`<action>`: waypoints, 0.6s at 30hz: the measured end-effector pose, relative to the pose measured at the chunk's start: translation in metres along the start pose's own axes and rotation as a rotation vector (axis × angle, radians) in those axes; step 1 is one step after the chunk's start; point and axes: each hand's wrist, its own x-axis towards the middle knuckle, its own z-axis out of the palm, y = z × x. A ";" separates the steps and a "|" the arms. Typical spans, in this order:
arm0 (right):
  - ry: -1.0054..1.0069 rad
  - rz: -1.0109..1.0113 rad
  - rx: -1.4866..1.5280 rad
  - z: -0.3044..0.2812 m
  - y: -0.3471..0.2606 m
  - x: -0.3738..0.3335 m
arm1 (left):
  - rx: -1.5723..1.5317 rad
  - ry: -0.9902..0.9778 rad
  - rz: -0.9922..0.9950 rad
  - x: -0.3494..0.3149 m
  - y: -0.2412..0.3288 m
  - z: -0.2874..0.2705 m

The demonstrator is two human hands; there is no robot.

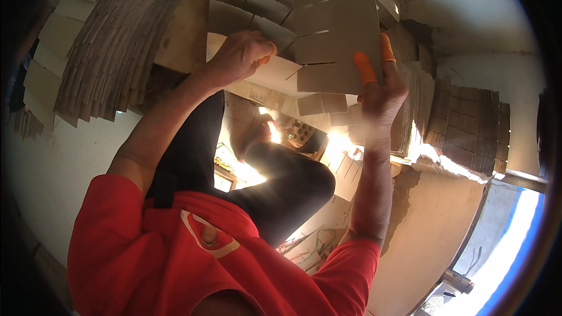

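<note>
While R hand grips flat slotted grey-brown cardboard sheet, L hand is curled & its grip I can't tell.

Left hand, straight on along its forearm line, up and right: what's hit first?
From the left hand, probably the grey cardboard partitions first; depth is unclear, so it might pass over them and meet the slotted cardboard sheet.

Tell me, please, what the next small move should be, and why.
I would probably line up the slotted cardboard sheet with the cardboard rows beside it: the right hand holds the sheet near its far edge, its slotted edge faces those rows, and the left hand is curled at their near side.
</note>
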 end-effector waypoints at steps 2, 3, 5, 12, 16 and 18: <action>-0.023 -0.016 0.034 0.000 0.001 0.002 | -0.011 0.005 0.011 0.000 0.000 0.000; -0.040 -0.013 0.041 -0.001 0.001 0.004 | -0.016 0.007 0.017 0.001 -0.001 0.001; -0.093 0.003 0.042 0.001 0.000 0.008 | -0.016 0.007 0.017 0.001 -0.004 0.002; -0.211 -0.142 0.144 0.030 0.018 0.015 | -0.007 0.010 0.004 0.003 -0.003 0.003; -0.353 -0.186 0.007 0.052 0.021 0.009 | -0.008 -0.004 -0.006 0.004 -0.005 0.005; -0.434 -0.183 0.015 0.057 0.020 0.008 | -0.004 -0.020 -0.019 0.005 -0.006 0.004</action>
